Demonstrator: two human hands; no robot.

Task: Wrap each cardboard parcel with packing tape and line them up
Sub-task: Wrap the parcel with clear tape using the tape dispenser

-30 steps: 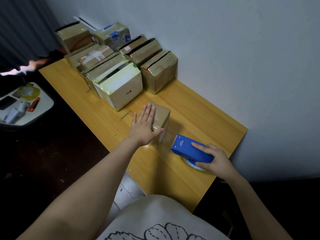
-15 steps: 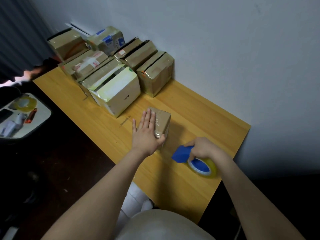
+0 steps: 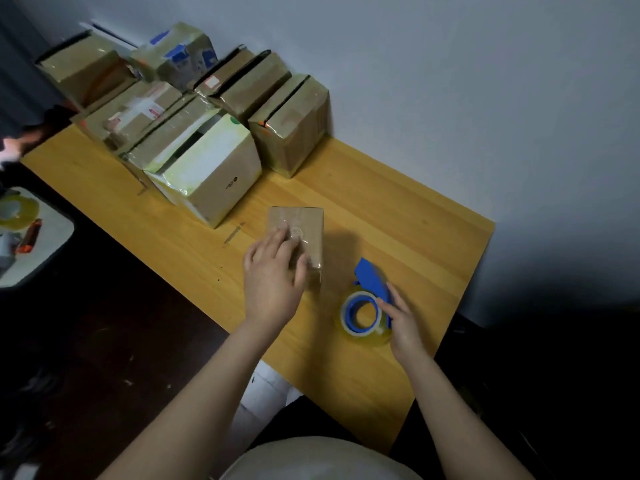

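step in hand: taping of the small cardboard parcel (image 3: 304,226), judged to be at or near completion, since glossy tape already shows across its top face.

location: the parcel stands alone near the middle of the wooden surface (image 3: 398,216), well apart from the row of wrapped parcels (image 3: 221,168) that sits at the far left against the wall.

orientation: the parcel rests flat, top face up. its long axis runs near to far, away from the person and toward the wall.

left grip (image 3: 273,275): fingers spread and laid over the near half of the top face, with the thumb at the near right corner; it presses the parcel down and does not pinch it.

right grip (image 3: 403,323): fingers nearly straight, resting against the side of the blue tape dispenser (image 3: 370,275), which lies on the surface just right of the parcel. the thumb is hidden.

next move, as judged: release the dispenser, take the parcel in both grips and place it at the end of the row, with its long axis matched to the neighbouring parcels.
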